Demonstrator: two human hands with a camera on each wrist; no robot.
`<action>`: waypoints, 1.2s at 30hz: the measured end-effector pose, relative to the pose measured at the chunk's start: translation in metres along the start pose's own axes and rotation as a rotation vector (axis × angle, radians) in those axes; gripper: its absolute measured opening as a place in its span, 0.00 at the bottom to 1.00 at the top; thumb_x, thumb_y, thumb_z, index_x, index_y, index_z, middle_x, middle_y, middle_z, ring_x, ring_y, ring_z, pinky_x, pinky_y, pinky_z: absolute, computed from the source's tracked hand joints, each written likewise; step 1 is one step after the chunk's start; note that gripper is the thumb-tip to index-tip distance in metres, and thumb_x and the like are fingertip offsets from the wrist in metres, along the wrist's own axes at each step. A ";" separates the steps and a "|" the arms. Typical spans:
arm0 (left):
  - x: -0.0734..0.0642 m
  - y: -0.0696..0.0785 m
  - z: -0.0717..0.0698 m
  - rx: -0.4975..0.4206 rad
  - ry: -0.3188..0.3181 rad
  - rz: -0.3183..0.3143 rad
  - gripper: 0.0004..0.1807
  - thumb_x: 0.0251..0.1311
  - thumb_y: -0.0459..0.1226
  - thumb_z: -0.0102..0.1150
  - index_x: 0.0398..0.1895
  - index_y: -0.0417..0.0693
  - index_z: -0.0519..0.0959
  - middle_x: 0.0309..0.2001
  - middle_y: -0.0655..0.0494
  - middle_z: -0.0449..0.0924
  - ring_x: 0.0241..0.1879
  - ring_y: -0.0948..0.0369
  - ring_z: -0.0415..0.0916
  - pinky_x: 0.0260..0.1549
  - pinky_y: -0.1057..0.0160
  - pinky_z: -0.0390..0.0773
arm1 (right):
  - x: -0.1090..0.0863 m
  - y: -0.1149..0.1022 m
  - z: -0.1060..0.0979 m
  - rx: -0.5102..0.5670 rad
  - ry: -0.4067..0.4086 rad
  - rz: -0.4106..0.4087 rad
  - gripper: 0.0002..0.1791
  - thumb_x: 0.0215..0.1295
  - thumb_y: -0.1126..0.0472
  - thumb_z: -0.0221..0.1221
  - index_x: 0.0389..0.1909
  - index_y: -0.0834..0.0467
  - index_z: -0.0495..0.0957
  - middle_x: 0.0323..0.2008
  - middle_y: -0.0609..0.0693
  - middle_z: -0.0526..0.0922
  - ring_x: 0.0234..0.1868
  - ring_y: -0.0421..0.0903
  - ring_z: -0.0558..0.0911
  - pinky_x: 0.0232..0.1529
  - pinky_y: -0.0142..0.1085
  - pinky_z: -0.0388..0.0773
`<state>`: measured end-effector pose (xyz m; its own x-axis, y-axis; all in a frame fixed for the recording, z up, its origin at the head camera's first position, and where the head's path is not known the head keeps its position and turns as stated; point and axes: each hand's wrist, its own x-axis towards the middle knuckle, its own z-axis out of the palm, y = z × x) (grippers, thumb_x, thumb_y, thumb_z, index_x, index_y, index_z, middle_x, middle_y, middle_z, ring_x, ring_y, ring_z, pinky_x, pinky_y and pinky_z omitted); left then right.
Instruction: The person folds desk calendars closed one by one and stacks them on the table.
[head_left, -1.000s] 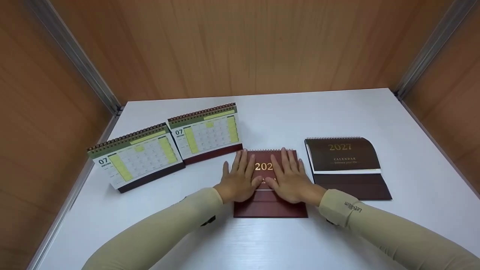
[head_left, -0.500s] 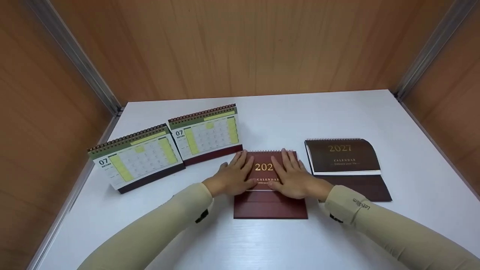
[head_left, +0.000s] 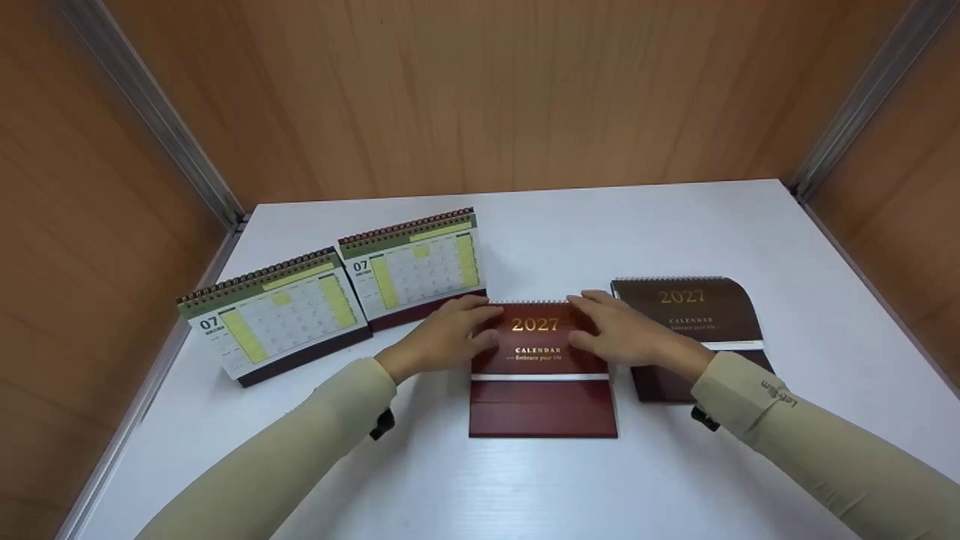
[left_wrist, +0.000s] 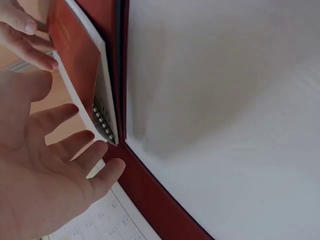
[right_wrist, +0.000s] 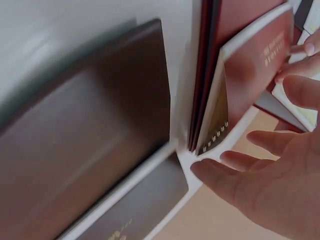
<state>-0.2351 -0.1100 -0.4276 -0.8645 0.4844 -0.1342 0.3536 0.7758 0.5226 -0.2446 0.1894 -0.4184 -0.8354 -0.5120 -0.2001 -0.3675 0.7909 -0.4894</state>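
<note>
A dark red desk calendar [head_left: 543, 409], its cover reading 2027 in gold, lies flat in front of me with the spiral binding at the far edge. At its upper left edge is my left hand [head_left: 439, 339], fingers loosely bent and spread beside the binding. My right hand [head_left: 628, 331] is at the upper right edge in a like pose, its wrist crossing over a dark brown calendar [head_left: 705, 311]. Both wrist views show relaxed fingers with nothing gripped. In the left wrist view the red cover [left_wrist: 75, 50] stands a little off its pages near the spiral.
Two calendars stand propped at the left, one with a dark base [head_left: 300, 356] and one with a red base [head_left: 427, 309], both showing month 07. Wooden panels [head_left: 510, 97] enclose the white table [head_left: 540, 487] at the back and sides.
Both hands have lifted from lying flat on the red cover and drawn apart to its two sides, uncovering the full 2027. The calendars have stayed in place.
</note>
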 end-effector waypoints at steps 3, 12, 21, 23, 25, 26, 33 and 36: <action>-0.002 -0.003 -0.006 -0.072 0.036 -0.027 0.28 0.80 0.46 0.54 0.78 0.50 0.71 0.75 0.46 0.70 0.77 0.47 0.64 0.76 0.43 0.64 | -0.005 0.005 -0.009 0.045 0.010 -0.009 0.39 0.81 0.50 0.55 0.81 0.68 0.57 0.78 0.73 0.59 0.77 0.71 0.63 0.76 0.65 0.61; -0.010 -0.011 -0.018 -0.322 0.045 -0.146 0.33 0.79 0.45 0.55 0.81 0.42 0.65 0.75 0.41 0.71 0.70 0.43 0.73 0.70 0.43 0.72 | -0.017 0.017 -0.030 0.376 -0.094 0.156 0.42 0.82 0.48 0.52 0.83 0.68 0.50 0.74 0.73 0.67 0.71 0.69 0.73 0.71 0.59 0.73; -0.020 -0.022 -0.018 -0.705 -0.043 -0.311 0.36 0.79 0.44 0.54 0.83 0.41 0.58 0.71 0.37 0.72 0.65 0.43 0.77 0.65 0.47 0.79 | -0.022 0.025 -0.035 0.793 -0.202 0.272 0.46 0.82 0.52 0.53 0.84 0.69 0.39 0.77 0.72 0.60 0.70 0.61 0.76 0.73 0.49 0.73; -0.022 -0.024 -0.018 -0.785 -0.068 -0.337 0.36 0.80 0.44 0.53 0.84 0.40 0.56 0.72 0.35 0.71 0.67 0.43 0.76 0.67 0.47 0.78 | -0.022 0.027 -0.034 0.855 -0.220 0.284 0.45 0.82 0.53 0.52 0.84 0.70 0.39 0.76 0.73 0.59 0.71 0.62 0.75 0.73 0.49 0.72; -0.023 -0.025 -0.017 -0.828 -0.085 -0.359 0.36 0.80 0.43 0.52 0.84 0.40 0.55 0.74 0.35 0.69 0.69 0.43 0.74 0.68 0.47 0.77 | -0.022 0.028 -0.033 0.901 -0.238 0.294 0.43 0.82 0.53 0.51 0.83 0.71 0.42 0.75 0.74 0.60 0.71 0.63 0.74 0.74 0.50 0.72; -0.024 -0.025 -0.017 -0.840 -0.094 -0.366 0.36 0.80 0.44 0.52 0.84 0.39 0.55 0.75 0.35 0.68 0.70 0.42 0.73 0.68 0.47 0.77 | -0.022 0.029 -0.032 0.922 -0.245 0.303 0.42 0.82 0.53 0.51 0.82 0.71 0.44 0.75 0.73 0.60 0.71 0.64 0.74 0.74 0.50 0.72; -0.027 -0.025 -0.015 -0.891 -0.152 -0.393 0.36 0.80 0.44 0.51 0.83 0.38 0.55 0.77 0.35 0.66 0.72 0.41 0.72 0.70 0.46 0.75 | -0.025 0.035 -0.028 0.987 -0.267 0.343 0.38 0.83 0.53 0.50 0.79 0.73 0.49 0.73 0.74 0.60 0.72 0.65 0.73 0.74 0.50 0.71; -0.027 -0.025 -0.015 -0.923 -0.171 -0.401 0.36 0.79 0.44 0.52 0.83 0.37 0.56 0.75 0.33 0.67 0.72 0.40 0.72 0.70 0.46 0.74 | -0.026 0.036 -0.026 0.998 -0.274 0.342 0.41 0.83 0.54 0.49 0.81 0.73 0.43 0.75 0.75 0.58 0.74 0.67 0.70 0.75 0.50 0.70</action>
<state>-0.2258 -0.1489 -0.4250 -0.7702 0.3650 -0.5231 -0.4269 0.3144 0.8479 -0.2470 0.2404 -0.4085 -0.6655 -0.4718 -0.5783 0.4679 0.3400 -0.8158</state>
